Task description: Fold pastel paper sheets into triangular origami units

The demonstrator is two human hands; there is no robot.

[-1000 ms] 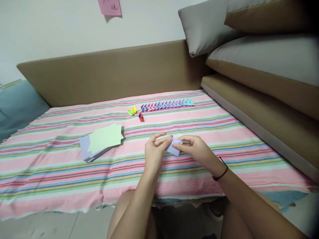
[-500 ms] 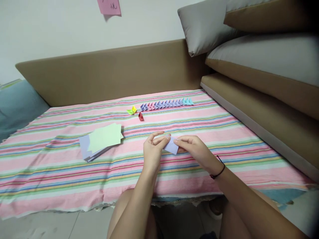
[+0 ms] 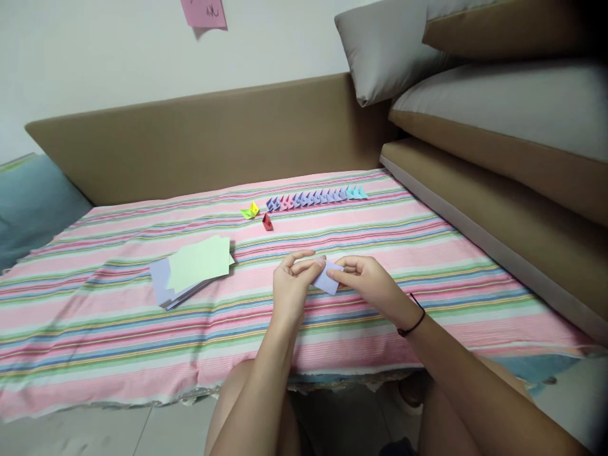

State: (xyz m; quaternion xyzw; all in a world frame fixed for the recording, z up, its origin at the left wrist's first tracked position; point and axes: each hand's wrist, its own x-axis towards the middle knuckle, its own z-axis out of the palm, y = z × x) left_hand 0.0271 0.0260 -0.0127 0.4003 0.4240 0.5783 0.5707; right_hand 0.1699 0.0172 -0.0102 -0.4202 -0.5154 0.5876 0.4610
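Observation:
A small folded piece of lilac paper (image 3: pixel 327 282) is held between my two hands, above the striped cloth. My left hand (image 3: pixel 293 282) pinches its upper left edge between thumb and fingers. On the other side, my right hand (image 3: pixel 363 278) grips the right edge, its thumb lying over the paper's face. Farther back stands a row of small folded paper pieces (image 3: pixel 311 199) in purple, pink and light blue. A red folded piece (image 3: pixel 268 222) and a yellow-green one (image 3: pixel 251 211) sit by the row's left end.
A stack of paper sheets (image 3: pixel 199 263), pale green on top and lilac below, lies to the left on the striped cloth (image 3: pixel 118 342). Large cushions (image 3: pixel 498 114) are piled at the right. A brown backrest (image 3: pixel 213 139) runs along the wall, and a blue cushion (image 3: pixel 38 202) is at far left.
My right hand has shifted slightly left along the lilac paper, its thumb farther over the face. My left hand keeps its hold. The whole view has moved a little.

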